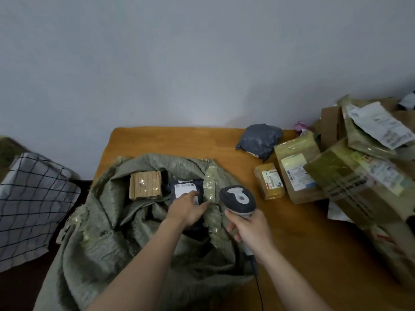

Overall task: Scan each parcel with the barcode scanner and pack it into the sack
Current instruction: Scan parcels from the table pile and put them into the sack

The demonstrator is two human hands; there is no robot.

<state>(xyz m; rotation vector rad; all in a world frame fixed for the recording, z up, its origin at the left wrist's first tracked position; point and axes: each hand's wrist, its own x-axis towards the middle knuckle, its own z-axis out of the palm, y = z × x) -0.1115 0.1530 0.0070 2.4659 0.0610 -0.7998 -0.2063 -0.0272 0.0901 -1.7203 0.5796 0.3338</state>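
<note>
A green woven sack [107, 223] lies open on the wooden table [292, 232]. Inside its mouth sit a brown taped box [145, 184] and a dark blue parcel [184, 187] with a white label. My left hand [187, 209] rests on that dark parcel in the sack, fingers spread over its label. My right hand [249, 227] grips the grey barcode scanner [238, 199] just right of the sack's opening, its head pointing away from me. Its cable hangs down below my wrist.
To the right lie a grey poly bag [259, 141], a small yellow taped box [269, 181], a larger brown box [297, 169] and a heap of cartons [363, 176] with labels. A checked cloth [33, 205] covers something at the left, off the table.
</note>
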